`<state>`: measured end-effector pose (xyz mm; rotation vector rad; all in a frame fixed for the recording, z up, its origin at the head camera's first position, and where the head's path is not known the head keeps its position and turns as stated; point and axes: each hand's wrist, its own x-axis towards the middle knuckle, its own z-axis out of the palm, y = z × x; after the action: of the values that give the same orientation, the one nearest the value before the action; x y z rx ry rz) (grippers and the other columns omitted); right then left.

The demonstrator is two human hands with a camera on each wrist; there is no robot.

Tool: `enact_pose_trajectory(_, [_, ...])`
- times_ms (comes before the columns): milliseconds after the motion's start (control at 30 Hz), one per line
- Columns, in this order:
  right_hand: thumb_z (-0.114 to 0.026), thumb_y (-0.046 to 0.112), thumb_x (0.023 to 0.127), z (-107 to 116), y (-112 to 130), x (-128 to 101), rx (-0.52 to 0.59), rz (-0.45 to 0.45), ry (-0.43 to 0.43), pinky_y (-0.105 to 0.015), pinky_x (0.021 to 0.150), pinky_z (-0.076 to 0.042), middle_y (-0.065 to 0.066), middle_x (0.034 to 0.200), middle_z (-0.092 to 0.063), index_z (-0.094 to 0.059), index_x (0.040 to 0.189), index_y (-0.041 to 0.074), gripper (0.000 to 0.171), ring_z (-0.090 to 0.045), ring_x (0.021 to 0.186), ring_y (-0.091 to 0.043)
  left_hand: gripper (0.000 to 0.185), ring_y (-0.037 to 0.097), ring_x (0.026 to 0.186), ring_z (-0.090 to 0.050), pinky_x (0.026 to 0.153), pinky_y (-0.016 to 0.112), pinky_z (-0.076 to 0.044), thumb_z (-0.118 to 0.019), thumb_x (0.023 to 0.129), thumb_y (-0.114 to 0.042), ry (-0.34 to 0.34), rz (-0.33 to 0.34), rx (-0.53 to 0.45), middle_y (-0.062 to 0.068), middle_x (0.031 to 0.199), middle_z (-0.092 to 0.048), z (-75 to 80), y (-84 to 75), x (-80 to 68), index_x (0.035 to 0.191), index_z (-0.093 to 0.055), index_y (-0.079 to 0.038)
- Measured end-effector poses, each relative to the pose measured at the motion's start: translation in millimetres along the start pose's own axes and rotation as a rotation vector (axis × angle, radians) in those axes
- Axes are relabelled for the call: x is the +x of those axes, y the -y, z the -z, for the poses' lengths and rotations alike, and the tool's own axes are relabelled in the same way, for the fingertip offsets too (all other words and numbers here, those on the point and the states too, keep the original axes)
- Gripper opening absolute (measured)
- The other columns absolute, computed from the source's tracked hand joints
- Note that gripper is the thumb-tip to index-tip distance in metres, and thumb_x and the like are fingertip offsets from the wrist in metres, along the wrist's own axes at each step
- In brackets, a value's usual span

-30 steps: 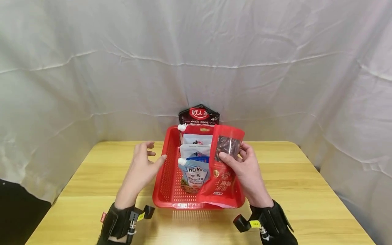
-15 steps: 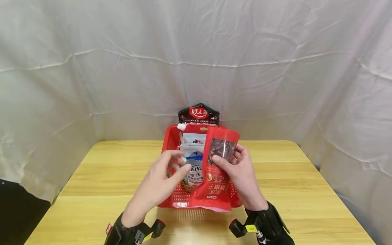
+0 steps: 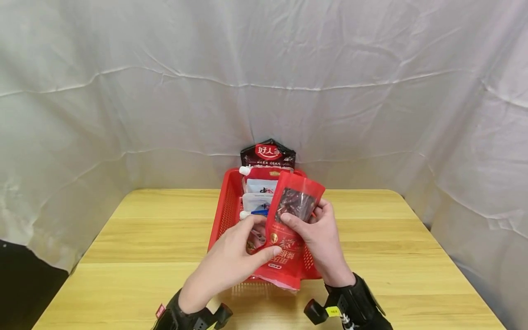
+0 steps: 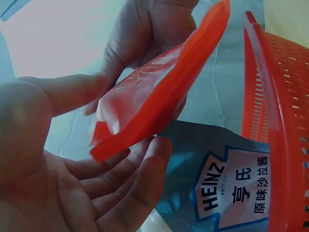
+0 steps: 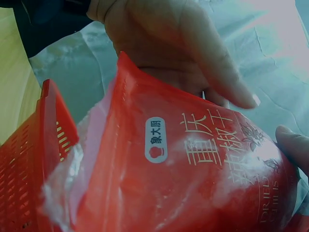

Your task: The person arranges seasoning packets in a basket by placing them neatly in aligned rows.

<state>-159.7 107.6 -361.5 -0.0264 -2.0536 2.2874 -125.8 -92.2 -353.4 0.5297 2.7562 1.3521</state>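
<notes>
In the head view my right hand (image 3: 319,243) holds a red bag of dried chilies (image 3: 294,238), thumb across its clear window and fingers behind. The bag leans over the front of the red basket (image 3: 218,222), its printing upside down. My left hand (image 3: 228,259) is at the bag's left edge. In the left wrist view its thumb lies above the bag and its loosely bent fingers (image 4: 140,186) below, the bag's edge between them. A Heinz salad-dressing pouch (image 4: 231,186) stands in the basket just behind, mostly hidden by my left hand in the head view.
Pale pouches (image 3: 257,201), a red pouch with a white spout (image 3: 260,172) and a black-topped packet (image 3: 269,153) stand in a row in the basket. The basket sits on a wooden table (image 3: 392,247), with a grey curtain (image 3: 264,82) behind it.
My left hand has moved right from beside the basket to the bag's left edge. My right hand has brought the bag slightly left and tilted it more.
</notes>
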Motion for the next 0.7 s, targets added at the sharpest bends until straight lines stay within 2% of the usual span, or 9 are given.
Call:
enact_pose_trajectory(267, [-0.081, 0.013, 0.090, -2.9, -0.2, -4.1, 0.009, 0.035, -0.001, -0.031, 0.091, -0.060, -0.016, 0.134, -0.057, -0.031, 0.139, 0.008, 0.070, -0.061, 0.114, -0.025, 0.059, 0.009, 0.091, -0.065, 0.077, 0.028, -0.059, -0.076, 0.094, -0.047, 0.042, -0.015, -0.079, -0.007, 0.109, -0.070, -6.2, 3.8, 4.2, 0.139, -0.054, -0.017])
enact_pose_trajectory(400, [-0.081, 0.013, 0.091, -2.3, -1.4, -3.6, 0.016, 0.038, 0.008, -0.032, 0.091, -0.060, -0.015, 0.134, -0.057, -0.030, 0.139, 0.008, 0.070, -0.062, 0.114, -0.026, 0.055, 0.008, 0.090, -0.066, 0.077, 0.028, -0.059, -0.074, 0.095, -0.046, 0.042, -0.016, -0.106, -0.007, 0.107, -0.071, -6.9, 3.0, 3.9, 0.138, -0.055, -0.017])
enact_pose_trajectory(700, [-0.074, 0.013, 0.095, 9.4, 7.0, -0.8, 0.019, 0.044, 0.046, -0.035, 0.093, -0.060, -0.012, 0.135, -0.058, -0.034, 0.143, 0.013, 0.062, -0.061, 0.116, -0.027, 0.050, 0.008, 0.088, -0.069, 0.075, 0.027, -0.061, -0.074, 0.096, -0.040, 0.069, -0.029, -0.130, -0.006, 0.106, -0.072, 2.2, 5.8, 2.3, 0.137, -0.057, -0.017])
